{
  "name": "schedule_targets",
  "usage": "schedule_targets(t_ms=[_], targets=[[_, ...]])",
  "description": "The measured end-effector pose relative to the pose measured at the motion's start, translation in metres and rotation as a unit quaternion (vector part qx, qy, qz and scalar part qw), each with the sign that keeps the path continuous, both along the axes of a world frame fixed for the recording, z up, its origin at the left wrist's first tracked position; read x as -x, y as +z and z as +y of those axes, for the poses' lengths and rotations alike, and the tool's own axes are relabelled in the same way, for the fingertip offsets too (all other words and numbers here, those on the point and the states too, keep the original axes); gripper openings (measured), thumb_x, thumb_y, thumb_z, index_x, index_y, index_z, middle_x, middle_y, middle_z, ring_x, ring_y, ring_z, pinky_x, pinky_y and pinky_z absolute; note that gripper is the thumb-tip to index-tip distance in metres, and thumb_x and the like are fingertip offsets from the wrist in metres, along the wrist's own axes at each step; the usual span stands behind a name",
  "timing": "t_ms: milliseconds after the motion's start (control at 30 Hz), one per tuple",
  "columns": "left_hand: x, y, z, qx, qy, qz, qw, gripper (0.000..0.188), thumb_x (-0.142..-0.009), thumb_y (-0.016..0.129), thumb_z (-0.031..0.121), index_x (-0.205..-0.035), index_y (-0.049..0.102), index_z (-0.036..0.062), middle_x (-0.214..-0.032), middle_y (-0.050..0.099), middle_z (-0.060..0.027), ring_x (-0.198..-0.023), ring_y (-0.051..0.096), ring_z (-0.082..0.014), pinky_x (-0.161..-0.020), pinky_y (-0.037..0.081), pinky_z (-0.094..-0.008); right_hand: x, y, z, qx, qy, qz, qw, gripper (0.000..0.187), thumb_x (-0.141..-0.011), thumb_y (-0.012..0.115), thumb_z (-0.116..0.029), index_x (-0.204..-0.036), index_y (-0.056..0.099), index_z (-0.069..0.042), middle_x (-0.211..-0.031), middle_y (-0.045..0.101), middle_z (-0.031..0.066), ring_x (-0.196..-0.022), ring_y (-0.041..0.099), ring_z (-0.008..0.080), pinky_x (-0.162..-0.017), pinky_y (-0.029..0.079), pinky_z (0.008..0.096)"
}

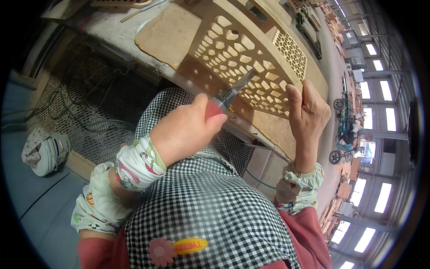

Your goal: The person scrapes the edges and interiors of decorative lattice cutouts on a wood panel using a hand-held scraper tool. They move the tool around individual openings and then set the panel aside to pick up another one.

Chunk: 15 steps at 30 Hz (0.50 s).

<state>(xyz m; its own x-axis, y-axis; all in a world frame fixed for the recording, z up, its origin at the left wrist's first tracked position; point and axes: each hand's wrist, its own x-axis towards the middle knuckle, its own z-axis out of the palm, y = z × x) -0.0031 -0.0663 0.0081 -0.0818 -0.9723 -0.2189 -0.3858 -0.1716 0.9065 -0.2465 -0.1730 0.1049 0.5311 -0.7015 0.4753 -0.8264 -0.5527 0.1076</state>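
Note:
My left hand (186,130) is closed round the red and grey handle of a utility knife (230,93). Its flat blade points up and to the right, with the tip over the openings of a pale wooden lattice panel (239,56). Many rounded, irregular holes pierce this panel, which stands tilted on the workbench (165,36). At the panel's right end, my right hand (309,107) grips the edge, thumb on the near side and the other fingers partly hidden behind. Behind the panel a second wooden piece with a finer honeycomb lattice (291,54) is visible.
A white bucket (47,154) with a cloth over it stands at the left. Cables (67,112) run over the grated floor mat (96,134). A thin stick (139,11) lies on the bench's far left. A wheeled cart (345,130) and stacked wood stand further right.

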Motion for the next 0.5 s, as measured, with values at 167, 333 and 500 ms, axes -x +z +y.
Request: schedule_targets(t_ms=[167, 333, 500], targets=[[-0.013, -0.004, -0.028, 0.016, -0.013, 0.003, 1.0, 0.045, -0.105, 0.065, 0.038, -0.114, 0.056, -0.0059, -0.094, 0.072, -0.0337, -0.089, 0.072, -0.0508, -0.076, 0.058, -0.0525, -0.008, -0.001, -0.002, -0.006, -0.014, 0.0, 1.0, 0.056, -0.104, 0.068, -0.05, -0.075, 0.047, -0.006, -0.063, 0.045, 0.0133, -0.054, 0.05, 0.0334, -0.053, 0.039, 0.042], [-0.037, -0.013, -0.004, -0.011, -0.038, 0.018, 0.999, 0.04, -0.103, 0.067, 0.036, -0.111, 0.055, -0.0016, -0.089, 0.073, -0.0291, -0.084, 0.073, -0.0478, -0.071, 0.057, -0.0503, -0.016, -0.003, -0.009, -0.01, -0.038, -0.017, 0.999, 0.053, -0.104, 0.068, -0.047, -0.077, 0.05, -0.005, -0.065, 0.051, 0.0148, -0.056, 0.053, 0.0339, -0.055, 0.041, 0.0421], [-0.052, -0.024, 0.018, -0.045, -0.054, 0.055, 0.996, 0.037, -0.104, 0.068, 0.034, -0.107, 0.055, 0.0, -0.086, 0.072, -0.0248, -0.08, 0.074, -0.0429, -0.068, 0.057, -0.0477, -0.019, -0.008, -0.015, -0.018, -0.036, -0.034, 0.999, 0.051, -0.104, 0.068, -0.046, -0.079, 0.052, -0.005, -0.067, 0.054, 0.0164, -0.057, 0.054, 0.034, -0.056, 0.042, 0.0419]])
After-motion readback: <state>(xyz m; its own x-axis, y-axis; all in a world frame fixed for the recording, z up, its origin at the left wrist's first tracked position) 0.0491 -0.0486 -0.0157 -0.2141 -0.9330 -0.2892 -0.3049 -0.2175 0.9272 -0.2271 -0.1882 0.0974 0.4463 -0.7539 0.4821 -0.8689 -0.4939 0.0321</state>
